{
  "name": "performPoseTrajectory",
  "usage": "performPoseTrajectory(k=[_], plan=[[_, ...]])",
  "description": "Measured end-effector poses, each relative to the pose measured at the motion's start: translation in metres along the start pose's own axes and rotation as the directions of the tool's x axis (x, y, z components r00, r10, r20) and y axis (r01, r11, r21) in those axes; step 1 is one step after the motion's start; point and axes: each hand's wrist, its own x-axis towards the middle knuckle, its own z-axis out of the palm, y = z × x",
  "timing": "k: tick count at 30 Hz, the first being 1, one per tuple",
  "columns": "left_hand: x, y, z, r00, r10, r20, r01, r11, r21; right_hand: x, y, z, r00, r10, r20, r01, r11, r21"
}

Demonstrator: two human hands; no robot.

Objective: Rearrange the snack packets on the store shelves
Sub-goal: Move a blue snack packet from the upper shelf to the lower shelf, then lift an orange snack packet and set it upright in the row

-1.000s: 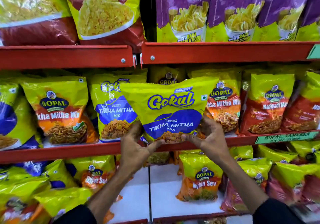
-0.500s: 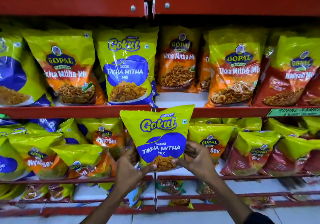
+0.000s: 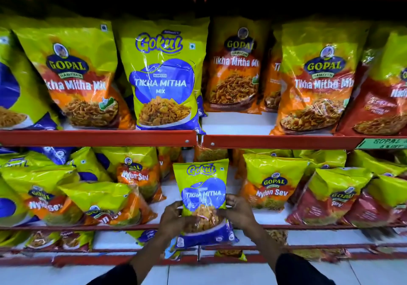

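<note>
A yellow and blue Gokul Tikha Mitha Mix packet (image 3: 203, 187) stands upright in the gap of the lower shelf, between the Nylon Sev packets. My left hand (image 3: 176, 217) grips its lower left side. On the other side my right hand (image 3: 239, 211) holds its lower right edge. A larger packet of the same Gokul mix (image 3: 164, 75) stands on the shelf above, among orange Gopal Tikha Mitha Mix packets (image 3: 317, 80).
Red shelf edges (image 3: 99, 138) run across at several heights. Gopal Nylon Sev packets (image 3: 272, 185) and leaning packets (image 3: 103, 201) flank the gap. A bare white patch (image 3: 235, 123) lies on the upper shelf right of the big Gokul packet. A green price label (image 3: 383, 143) is at right.
Both hands have carried the Gokul packet down from the upper shelf level into the gap on the lower shelf. The view has tilted down with it.
</note>
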Motion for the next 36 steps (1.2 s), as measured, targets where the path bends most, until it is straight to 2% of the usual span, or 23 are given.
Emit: performPoseTrajectory(k=[7,11,13,15,18,20,21,24,26,29,31,34,36], plan=[[0.05,0.042,0.011,0.985,-0.17,0.034,0.17,0.985,0.008,0.058,-0.009,0.007,0.996,0.09,-0.003,-0.09,0.996,-0.004],[0.061,0.041,0.011,0.985,-0.168,-0.021,0.169,0.984,0.057,0.07,-0.005,0.012,0.99,0.142,-0.004,-0.142,0.99,-0.023],[0.062,0.041,0.01,0.991,-0.132,-0.018,0.134,0.976,0.171,0.07,-0.009,0.012,0.989,0.15,0.002,-0.15,0.986,-0.069],[0.054,0.046,0.006,1.0,0.004,0.007,-0.007,0.889,0.459,0.062,-0.019,0.012,0.994,0.112,0.001,-0.11,0.972,-0.207],[0.034,0.044,-0.005,0.962,0.26,0.089,-0.23,0.585,0.778,0.034,-0.039,0.014,0.993,-0.067,-0.1,0.003,0.844,-0.536],[0.017,0.044,-0.013,0.902,0.414,0.122,-0.291,0.374,0.881,0.009,-0.052,0.016,0.941,-0.273,-0.2,0.06,0.716,-0.696],[0.007,0.047,-0.019,0.861,0.492,0.128,-0.307,0.304,0.902,-0.002,-0.059,0.017,0.89,-0.407,-0.208,0.13,0.662,-0.738],[-0.024,0.069,-0.039,0.703,0.696,0.146,-0.336,0.145,0.931,-0.022,-0.09,0.021,0.655,-0.738,-0.16,0.327,0.468,-0.821],[-0.039,0.088,-0.055,0.611,0.774,0.168,-0.331,0.057,0.942,-0.027,-0.118,0.027,0.56,-0.821,-0.106,0.369,0.362,-0.856],[-0.053,0.118,-0.082,0.501,0.853,0.149,-0.269,-0.01,0.963,-0.028,-0.164,0.04,0.503,-0.864,-0.03,0.377,0.251,-0.892],[-0.06,0.138,-0.102,0.451,0.885,0.118,-0.219,-0.019,0.976,-0.028,-0.192,0.052,0.479,-0.878,-0.002,0.372,0.205,-0.905],[-0.065,0.161,-0.135,0.411,0.909,0.066,-0.148,-0.004,0.989,-0.026,-0.225,0.071,0.443,-0.896,0.032,0.372,0.151,-0.916],[-0.067,0.173,-0.161,0.381,0.924,0.03,-0.124,0.018,0.992,-0.024,-0.247,0.088,0.393,-0.918,0.048,0.417,0.132,-0.899]])
